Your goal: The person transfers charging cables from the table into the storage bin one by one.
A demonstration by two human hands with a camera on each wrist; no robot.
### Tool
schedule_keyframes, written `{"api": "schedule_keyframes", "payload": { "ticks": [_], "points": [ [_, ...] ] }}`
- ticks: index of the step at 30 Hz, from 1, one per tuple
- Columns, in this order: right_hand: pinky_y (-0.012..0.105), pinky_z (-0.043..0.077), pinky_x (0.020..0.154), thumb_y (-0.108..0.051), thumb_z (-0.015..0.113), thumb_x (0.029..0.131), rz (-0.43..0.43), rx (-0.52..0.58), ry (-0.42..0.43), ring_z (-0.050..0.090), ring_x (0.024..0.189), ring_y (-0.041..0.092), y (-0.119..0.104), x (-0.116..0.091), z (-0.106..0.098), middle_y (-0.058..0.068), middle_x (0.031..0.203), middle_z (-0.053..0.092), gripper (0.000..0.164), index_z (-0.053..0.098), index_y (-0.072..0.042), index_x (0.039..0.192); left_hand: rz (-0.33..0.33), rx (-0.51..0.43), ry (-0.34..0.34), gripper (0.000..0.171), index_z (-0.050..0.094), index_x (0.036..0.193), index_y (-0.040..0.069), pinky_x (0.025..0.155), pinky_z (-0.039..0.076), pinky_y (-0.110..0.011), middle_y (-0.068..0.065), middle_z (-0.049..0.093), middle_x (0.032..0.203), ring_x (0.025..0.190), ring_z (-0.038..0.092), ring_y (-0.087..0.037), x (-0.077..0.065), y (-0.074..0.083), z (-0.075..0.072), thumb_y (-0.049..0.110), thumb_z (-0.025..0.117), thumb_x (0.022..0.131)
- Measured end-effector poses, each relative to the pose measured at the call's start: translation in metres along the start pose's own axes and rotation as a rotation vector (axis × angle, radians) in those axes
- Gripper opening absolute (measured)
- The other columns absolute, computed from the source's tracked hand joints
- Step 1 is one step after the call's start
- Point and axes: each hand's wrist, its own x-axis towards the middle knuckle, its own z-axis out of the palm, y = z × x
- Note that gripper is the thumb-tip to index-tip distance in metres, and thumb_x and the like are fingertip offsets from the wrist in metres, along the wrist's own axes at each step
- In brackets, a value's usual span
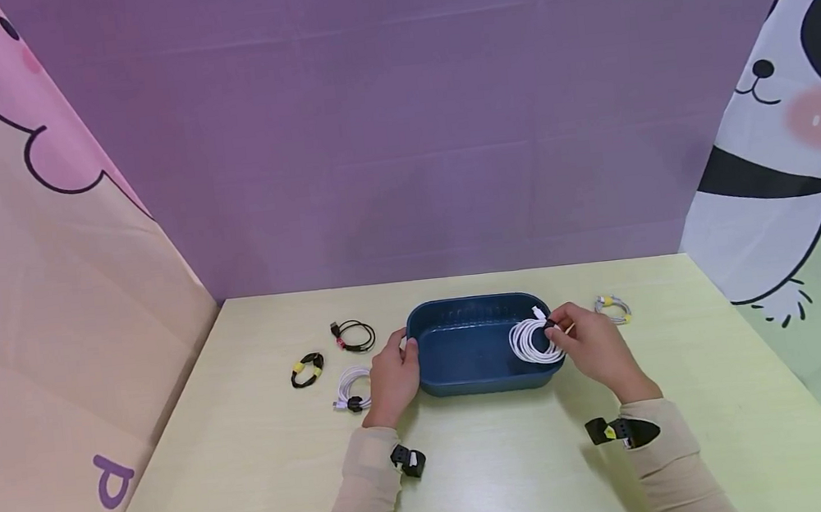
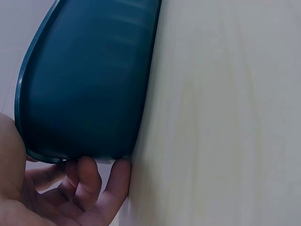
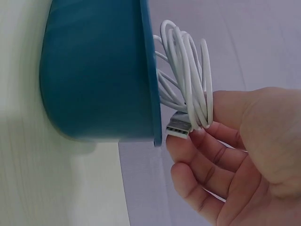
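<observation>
A dark blue plastic basket (image 1: 489,347) stands on the table. My left hand (image 1: 395,373) holds its left end, with bent fingertips (image 2: 89,176) against the outer wall and the thumb by the rim. My right hand (image 1: 597,345) pinches a coiled white USB cable (image 1: 532,341) over the basket's right end. In the right wrist view the cable's loops (image 3: 188,75) stand above the rim, and its metal USB plug (image 3: 179,128) sits by the fingers. A black tie on the coil is partly hidden by the fingers.
Left of the basket lie a black cable with a red tie (image 1: 354,336), a black cable with yellow ties (image 1: 307,371) and a white coiled cable (image 1: 352,389). A whitish cable with yellow ties (image 1: 613,309) lies behind my right hand. A purple backdrop (image 1: 398,125) rises behind the table.
</observation>
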Motion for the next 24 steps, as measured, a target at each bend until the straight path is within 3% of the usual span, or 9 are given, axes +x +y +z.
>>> {"api": "schedule_keyframes", "payload": {
  "ticks": [24],
  "points": [
    [0.028,0.045,0.065,-0.014,0.070,0.097,-0.044,-0.017,-0.049,0.055,0.072,0.015,-0.007,-0.001,0.014,0.004,0.085,0.067,0.018,0.067,-0.002,0.110,-0.007,-0.003,0.003,0.039,0.060,0.140,0.007,0.061,0.040,-0.031,-0.003,0.060,0.075,0.066,0.053,-0.016,-0.001,0.000,0.000,0.025,0.052,0.107]
  ]
}}
